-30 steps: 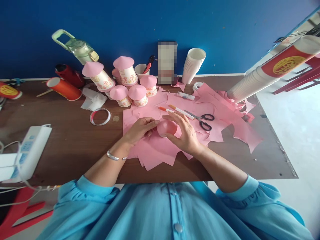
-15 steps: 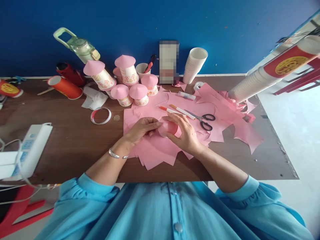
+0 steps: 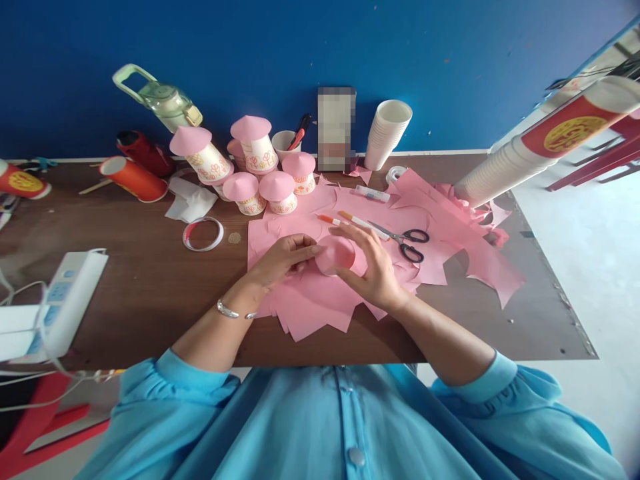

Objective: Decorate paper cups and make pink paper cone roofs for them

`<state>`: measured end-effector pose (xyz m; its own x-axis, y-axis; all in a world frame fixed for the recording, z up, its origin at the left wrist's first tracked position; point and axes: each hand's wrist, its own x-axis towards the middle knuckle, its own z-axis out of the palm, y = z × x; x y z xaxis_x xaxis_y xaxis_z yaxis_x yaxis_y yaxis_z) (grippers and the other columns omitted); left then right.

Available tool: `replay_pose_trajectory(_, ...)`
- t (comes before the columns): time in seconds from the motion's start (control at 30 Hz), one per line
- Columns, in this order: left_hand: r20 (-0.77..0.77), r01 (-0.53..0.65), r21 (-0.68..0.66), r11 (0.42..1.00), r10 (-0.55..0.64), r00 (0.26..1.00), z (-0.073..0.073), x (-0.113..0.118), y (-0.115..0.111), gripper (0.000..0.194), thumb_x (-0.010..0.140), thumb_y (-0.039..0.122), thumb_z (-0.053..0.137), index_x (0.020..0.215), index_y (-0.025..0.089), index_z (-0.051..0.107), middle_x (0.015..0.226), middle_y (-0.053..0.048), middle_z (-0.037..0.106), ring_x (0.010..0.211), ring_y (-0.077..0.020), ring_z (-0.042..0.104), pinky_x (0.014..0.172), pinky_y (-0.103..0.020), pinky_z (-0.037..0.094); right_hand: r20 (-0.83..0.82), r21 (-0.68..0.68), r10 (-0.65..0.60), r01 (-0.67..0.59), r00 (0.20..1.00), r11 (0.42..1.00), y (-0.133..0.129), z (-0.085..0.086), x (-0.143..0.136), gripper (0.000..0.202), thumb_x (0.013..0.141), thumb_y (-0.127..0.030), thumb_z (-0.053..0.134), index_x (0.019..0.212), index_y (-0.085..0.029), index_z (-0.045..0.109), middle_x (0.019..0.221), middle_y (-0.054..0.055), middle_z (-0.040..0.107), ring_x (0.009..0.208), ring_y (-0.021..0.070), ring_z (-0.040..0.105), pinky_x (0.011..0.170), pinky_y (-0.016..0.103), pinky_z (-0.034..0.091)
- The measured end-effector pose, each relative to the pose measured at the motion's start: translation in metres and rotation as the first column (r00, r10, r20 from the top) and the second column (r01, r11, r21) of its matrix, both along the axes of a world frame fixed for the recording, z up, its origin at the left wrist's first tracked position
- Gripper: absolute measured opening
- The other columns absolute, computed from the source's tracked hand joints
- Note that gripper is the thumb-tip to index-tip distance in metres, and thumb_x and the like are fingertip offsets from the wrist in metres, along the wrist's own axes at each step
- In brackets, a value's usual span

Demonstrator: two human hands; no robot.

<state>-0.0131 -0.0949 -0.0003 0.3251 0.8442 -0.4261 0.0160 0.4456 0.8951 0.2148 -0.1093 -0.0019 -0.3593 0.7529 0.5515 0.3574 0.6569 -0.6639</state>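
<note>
Between my hands is a small pink paper cone [image 3: 335, 255], held low over the pink paper. My left hand [image 3: 289, 259] pinches its left edge between thumb and fingers. Around its right side curves my right hand [image 3: 373, 267], fingers spread and thumb near the lower rim; whether it touches the paper I cannot tell. Pink paper sheets and offcuts [image 3: 310, 310] lie beneath. Just beyond the right hand are orange-capped markers [image 3: 350, 217] and black-handled scissors [image 3: 407, 243].
Several decorated paper cups with pink cone roofs [image 3: 253, 143] stand at the back. White cup stacks [image 3: 387, 133], a phone-like device [image 3: 335, 130], a tape roll [image 3: 203, 233], a green-handled bottle [image 3: 167, 100] and a power strip [image 3: 75, 293] surround the work spot.
The fingers of my right hand have loosened and opened slightly away from the cone, showing more of it. My left hand keeps its pinch. The view has tilted a little.
</note>
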Motion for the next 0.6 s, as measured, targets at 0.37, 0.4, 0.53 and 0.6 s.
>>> replay_pose_trajectory(0.37, -0.557, 0.485, 0.788, 0.381, 0.105, 0.824, 0.016, 0.009, 0.005, 0.089, 0.089, 0.070, 0.070, 0.162, 0.028, 0.042, 0.169, -0.013, 0.044, 0.162, -0.0379, 0.028, 0.132, -0.061, 0.023, -0.396, -0.071, -0.219, 0.208, 0.892, 0.976, 0.029, -0.006, 0.018, 0.034, 0.105, -0.038, 0.060, 0.138, -0.031, 0.056, 0.122, 0.008, 0.071, 0.117, 0.0258, 0.070, 0.107, 0.055, 0.055)
replay_pose_trajectory(0.4, -0.608, 0.547, 0.760, 0.351, 0.086, 0.789, 0.016, 0.013, 0.007, 0.090, 0.090, 0.072, 0.066, 0.165, 0.029, 0.038, 0.170, -0.012, 0.042, 0.164, -0.0388, 0.024, 0.132, -0.063, 0.020, -0.410, -0.088, -0.237, 0.221, 0.881, 0.971, 0.032, -0.007, 0.020, 0.033, 0.105, -0.040, 0.060, 0.136, -0.031, 0.057, 0.121, 0.007, 0.072, 0.116, 0.0252, 0.071, 0.106, 0.054, 0.055)
replay_pose_trajectory(0.53, -0.705, 0.668, 0.675, 0.313, 0.005, 0.709, 0.017, 0.025, 0.020, 0.084, 0.093, 0.074, 0.059, 0.164, 0.033, 0.039, 0.172, -0.008, 0.040, 0.165, -0.0405, 0.019, 0.130, -0.071, 0.017, -0.467, -0.167, -0.328, 0.282, 0.821, 0.945, 0.045, -0.014, 0.026, 0.030, 0.102, -0.049, 0.064, 0.125, -0.031, 0.061, 0.108, 0.005, 0.075, 0.108, 0.0239, 0.073, 0.099, 0.048, 0.058)
replay_pose_trajectory(0.6, -0.718, 0.691, 0.657, 0.303, -0.030, 0.696, 0.017, 0.028, 0.027, 0.079, 0.094, 0.071, 0.062, 0.162, 0.034, 0.044, 0.171, -0.008, 0.042, 0.165, -0.0407, 0.020, 0.130, -0.071, 0.018, -0.481, -0.218, -0.372, 0.303, 0.793, 0.928, 0.050, -0.016, 0.029, 0.031, 0.099, -0.053, 0.065, 0.120, -0.030, 0.062, 0.105, 0.005, 0.075, 0.105, 0.0236, 0.074, 0.096, 0.047, 0.059)
